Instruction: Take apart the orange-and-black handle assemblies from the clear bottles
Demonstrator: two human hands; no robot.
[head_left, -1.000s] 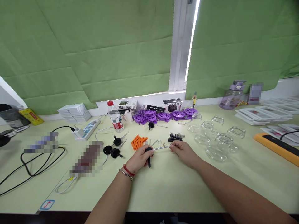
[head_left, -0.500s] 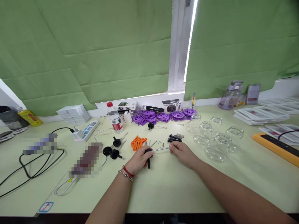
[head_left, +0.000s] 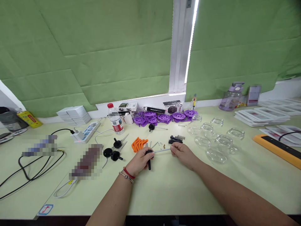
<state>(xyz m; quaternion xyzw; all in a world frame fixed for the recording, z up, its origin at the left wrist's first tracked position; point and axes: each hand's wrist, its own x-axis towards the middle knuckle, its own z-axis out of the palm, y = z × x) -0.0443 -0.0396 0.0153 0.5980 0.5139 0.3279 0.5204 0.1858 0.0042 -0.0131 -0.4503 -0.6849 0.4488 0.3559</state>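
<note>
My left hand point(head_left: 139, 161) is closed round a black plastic part point(head_left: 149, 164), round at the top with a short black handle pointing down toward me. From it a thin metal rod point(head_left: 162, 150) runs to the right. The fingertips of my right hand point(head_left: 184, 154) pinch the rod's far end and cover its tip. Just beyond my left hand lie orange angled pieces point(head_left: 139, 144). Similar black parts with metal rods point(head_left: 115, 155) rest to the left. Past my right fingers are black tubes point(head_left: 176, 140) and a spring point(head_left: 181, 137). Tiny fittings point(head_left: 164, 146) lie between the hands.
Clear glass-like jars point(head_left: 217, 153) stand at the right, near an orange-and-black bar point(head_left: 279, 149). Purple frames point(head_left: 163, 118) and boxes line the back. At the left are a water bottle point(head_left: 116, 120), a power strip point(head_left: 88, 133) and black cables point(head_left: 23, 168).
Both hands keep their grip on the black part and its rod, almost in the same place. The view has shifted very slightly; nothing else has visibly moved.
</note>
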